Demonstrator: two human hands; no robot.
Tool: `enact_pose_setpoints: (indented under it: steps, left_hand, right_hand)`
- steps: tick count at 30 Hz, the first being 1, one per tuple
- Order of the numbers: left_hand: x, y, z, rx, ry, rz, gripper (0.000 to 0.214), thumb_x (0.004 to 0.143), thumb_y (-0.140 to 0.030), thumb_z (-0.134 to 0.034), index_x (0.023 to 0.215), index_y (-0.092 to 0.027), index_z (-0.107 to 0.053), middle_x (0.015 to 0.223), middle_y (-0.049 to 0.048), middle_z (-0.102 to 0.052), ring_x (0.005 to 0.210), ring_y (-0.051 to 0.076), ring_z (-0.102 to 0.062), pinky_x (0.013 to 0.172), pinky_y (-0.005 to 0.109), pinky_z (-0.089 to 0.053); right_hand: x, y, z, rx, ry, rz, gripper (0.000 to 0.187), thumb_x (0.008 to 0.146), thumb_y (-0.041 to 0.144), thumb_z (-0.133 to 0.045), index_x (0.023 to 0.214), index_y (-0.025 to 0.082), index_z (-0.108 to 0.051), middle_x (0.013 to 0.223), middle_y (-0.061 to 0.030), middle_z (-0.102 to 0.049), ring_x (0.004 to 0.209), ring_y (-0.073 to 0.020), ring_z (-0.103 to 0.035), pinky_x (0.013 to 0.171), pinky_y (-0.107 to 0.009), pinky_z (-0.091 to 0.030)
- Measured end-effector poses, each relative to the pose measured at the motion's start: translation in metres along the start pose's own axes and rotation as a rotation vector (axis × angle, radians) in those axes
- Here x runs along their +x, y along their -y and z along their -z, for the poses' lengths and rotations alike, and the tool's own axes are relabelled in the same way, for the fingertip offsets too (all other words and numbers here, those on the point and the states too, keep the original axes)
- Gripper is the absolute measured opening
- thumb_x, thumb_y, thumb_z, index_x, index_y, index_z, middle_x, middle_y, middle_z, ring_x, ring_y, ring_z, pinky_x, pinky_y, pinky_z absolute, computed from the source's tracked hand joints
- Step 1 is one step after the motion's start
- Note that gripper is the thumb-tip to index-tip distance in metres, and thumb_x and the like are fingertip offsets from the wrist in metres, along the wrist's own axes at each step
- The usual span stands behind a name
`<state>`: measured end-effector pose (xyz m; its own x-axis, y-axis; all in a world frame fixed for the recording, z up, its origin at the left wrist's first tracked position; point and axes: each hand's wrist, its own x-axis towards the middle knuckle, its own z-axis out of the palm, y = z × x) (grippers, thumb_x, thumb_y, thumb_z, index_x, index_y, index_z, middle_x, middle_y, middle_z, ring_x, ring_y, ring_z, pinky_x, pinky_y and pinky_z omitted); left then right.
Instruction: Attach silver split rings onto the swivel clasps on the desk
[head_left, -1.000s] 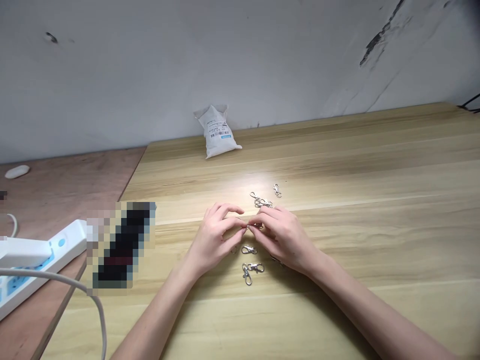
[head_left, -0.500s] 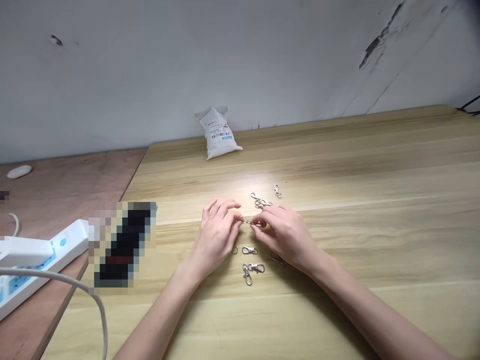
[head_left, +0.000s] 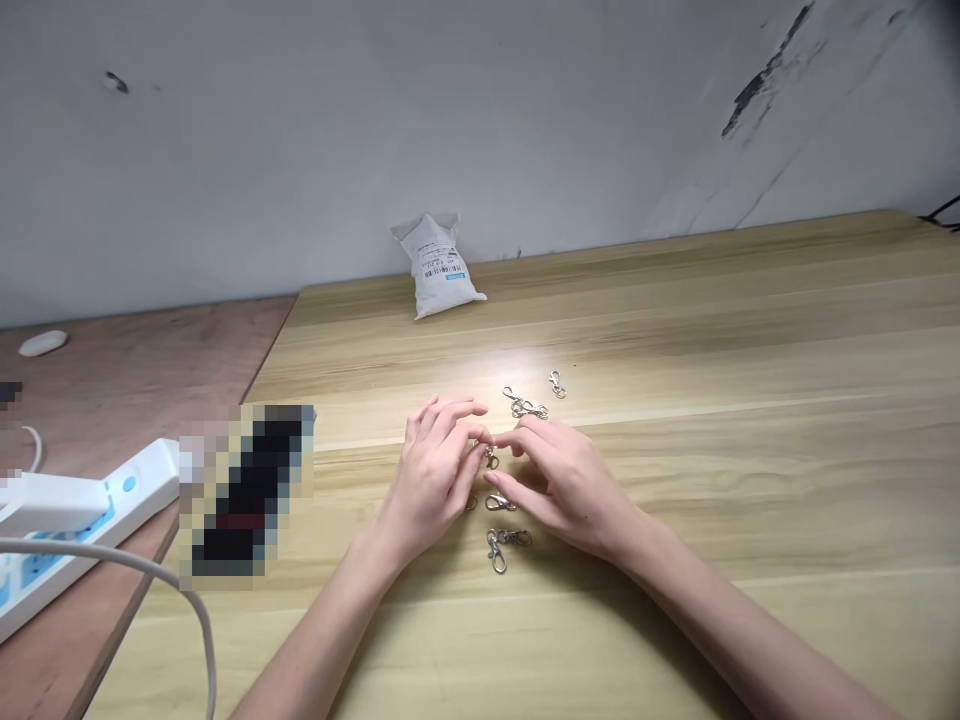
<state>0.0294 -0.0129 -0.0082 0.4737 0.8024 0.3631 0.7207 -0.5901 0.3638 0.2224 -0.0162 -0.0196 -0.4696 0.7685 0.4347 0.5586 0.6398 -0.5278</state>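
The left hand point(head_left: 433, 490) and right hand point(head_left: 562, 490) had their fingers point(head_left: 457, 420) released, open either side of a small silver lobster clasp point(head_left: 490, 458) at centre frame, with other clasps point(head_left: 526, 408) just above and below it. The surface's point(head_left: 712, 330) far edge met the wall point(head_left: 375, 120) well above them.

A scuffed grey-white wall point(head_left: 375, 120) runs along the far edge of a light wood-grain desk point(head_left: 712, 300). A reddish wooden table point(head_left: 127, 380) adjoins at left, carrying a white power strip point(head_left: 82, 525). Bright light reflects mid-desk.
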Motion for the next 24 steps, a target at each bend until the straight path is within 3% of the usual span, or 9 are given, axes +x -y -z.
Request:
enact_pose_setpoints:
  steps: [2,6,10,19,24]
  left_hand:
    - [0.000,-0.005,0.000,-0.015,-0.010,-0.025,0.016,0.093,-0.011,-0.044,0.099,-0.021,-0.055,0.124,0.0064,-0.059,0.125,0.022,-0.048,0.112,0.046,-0.028]
    - [0.001,-0.008,0.002,-0.010,-0.033,-0.050,0.013,0.094,-0.012,-0.045,0.098,-0.021,-0.054,0.122,0.0063,-0.060,0.125,0.021,-0.049,0.113,0.045,-0.027]
    - [0.002,-0.004,0.003,0.025,-0.029,-0.023,0.013,0.095,-0.013,-0.044,0.099,-0.021,-0.053,0.124,0.0071,-0.059,0.124,0.021,-0.050,0.113,0.046,-0.027]
    - [0.000,-0.002,0.002,0.002,0.078,0.042,0.014,0.094,-0.014,-0.041,0.098,-0.021,-0.053,0.125,0.0069,-0.059,0.124,0.022,-0.050,0.112,0.047,-0.028]
    - [0.000,-0.002,0.002,0.005,0.099,0.034,0.014,0.094,-0.015,-0.042,0.098,-0.022,-0.054,0.123,0.0066,-0.060,0.124,0.022,-0.050,0.112,0.048,-0.028]
  right_hand:
    - [0.000,-0.001,-0.002,0.030,0.020,0.006,0.019,0.093,0.023,-0.051,0.107,0.015,-0.062,0.079,-0.0040,-0.059,0.070,-0.0158,-0.050,0.065,-0.028,-0.036]
    - [0.000,-0.004,-0.001,0.012,0.025,0.018,0.020,0.094,0.019,-0.046,0.081,0.015,-0.061,0.072,-0.0026,-0.055,0.065,-0.0139,-0.046,0.063,-0.027,-0.034]
    - [0.001,-0.012,0.006,-0.108,0.040,0.070,0.027,0.097,0.022,-0.046,0.075,0.016,-0.061,0.072,-0.0027,-0.057,0.066,-0.0141,-0.045,0.064,-0.028,-0.032]
    - [0.003,-0.006,0.011,-0.305,0.014,0.238,0.023,0.098,0.019,-0.044,0.094,0.017,-0.067,0.068,-0.0017,-0.058,0.063,-0.0146,-0.047,0.064,-0.030,-0.032]
    - [0.002,-0.005,0.011,-0.303,0.019,0.188,0.023,0.098,0.021,-0.046,0.089,0.017,-0.067,0.070,-0.0024,-0.060,0.064,-0.0149,-0.049,0.064,-0.030,-0.032]
